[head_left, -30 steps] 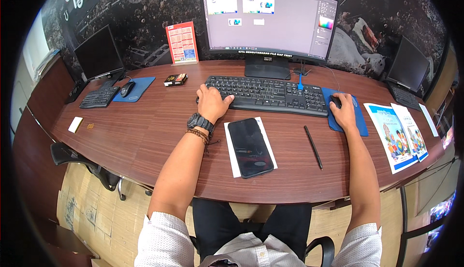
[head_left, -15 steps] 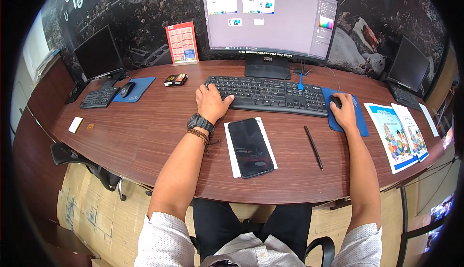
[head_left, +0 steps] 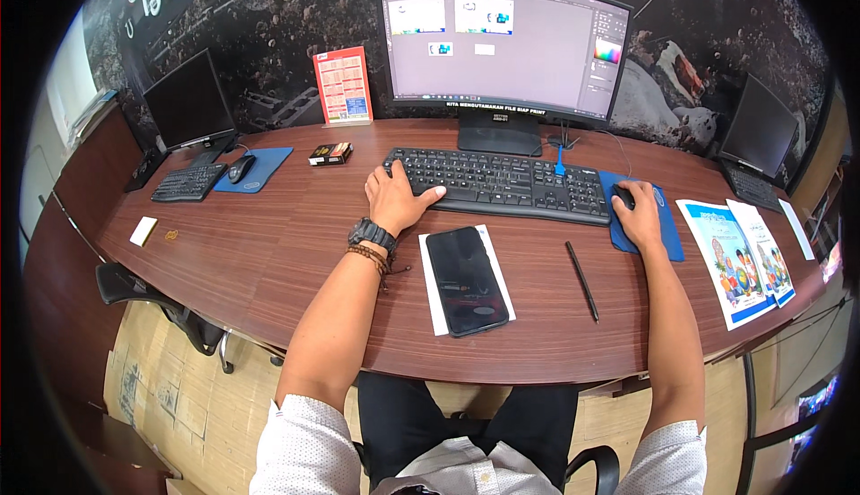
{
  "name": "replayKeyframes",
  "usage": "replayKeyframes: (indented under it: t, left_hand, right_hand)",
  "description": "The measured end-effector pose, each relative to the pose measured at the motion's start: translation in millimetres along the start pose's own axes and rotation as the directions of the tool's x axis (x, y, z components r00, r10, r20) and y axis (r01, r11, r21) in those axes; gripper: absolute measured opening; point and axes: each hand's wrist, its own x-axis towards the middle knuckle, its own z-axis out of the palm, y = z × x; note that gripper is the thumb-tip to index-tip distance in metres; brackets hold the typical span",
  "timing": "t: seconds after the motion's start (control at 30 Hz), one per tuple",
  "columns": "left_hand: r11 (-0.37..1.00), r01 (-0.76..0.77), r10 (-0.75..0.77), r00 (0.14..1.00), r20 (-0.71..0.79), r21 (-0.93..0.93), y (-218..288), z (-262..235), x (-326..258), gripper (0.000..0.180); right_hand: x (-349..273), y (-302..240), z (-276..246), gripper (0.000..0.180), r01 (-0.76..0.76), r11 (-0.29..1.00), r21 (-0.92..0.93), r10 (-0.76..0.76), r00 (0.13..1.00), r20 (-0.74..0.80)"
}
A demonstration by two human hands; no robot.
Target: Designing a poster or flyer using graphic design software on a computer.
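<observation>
My left hand (head_left: 397,201) rests at the left end of a black keyboard (head_left: 497,181), fingers on the keys and thumb spread out along its front edge. Nothing is held in it. On the right, my right hand (head_left: 640,219) is curled over a black mouse (head_left: 620,198), which sits on a blue mouse pad (head_left: 667,237). Behind the keyboard stands a wide curved monitor (head_left: 511,69) with a design program and several small pictures on screen. A black phone (head_left: 466,280) lies on white paper (head_left: 432,293) between my forearms, and a black pen (head_left: 582,282) lies right of it.
At the left are a second monitor (head_left: 188,101), keyboard (head_left: 188,183) and mouse (head_left: 241,169). A red desk calendar (head_left: 343,87) and small dark box (head_left: 331,154) stand left of the main monitor. Printed sheets (head_left: 730,262) lie at the right, before another monitor (head_left: 761,132).
The whole scene sits slightly lower in the picture. My left hand's fingers have shifted a little on the keys; my right hand stays on the mouse.
</observation>
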Motion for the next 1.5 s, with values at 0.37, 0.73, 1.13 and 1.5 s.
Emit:
replayKeyframes:
  t: [0.37,0.73,1.13,1.5]
  left_hand:
    - [0.999,-0.015,0.014,0.999,0.04,0.034,3.2,0.2,-2.4,0.1]
    - [0.999,-0.013,0.011,0.999,0.046,0.043,1.7,3.2,-0.7,0.096]
    - [0.999,-0.018,0.015,0.997,0.079,0.038,3.4,-0.1,-1.9,0.093]
    - [0.999,-0.024,0.021,0.996,0.082,0.044,6.6,-3.5,-1.9,0.092]
  right_hand:
    - [-0.9,-0.9,-1.2,0.035,-0.016,1.0,-0.003,0.016,1.0,0.013]
    - [-0.8,-0.9,-1.6,0.037,-0.029,0.999,0.015,0.029,0.999,0.033]
    - [-2.9,-0.6,0.2,0.036,-0.008,1.0,0.011,0.007,1.0,0.004]
    - [-2.7,0.7,-0.6,0.036,-0.022,1.0,-0.003,0.022,1.0,-0.021]
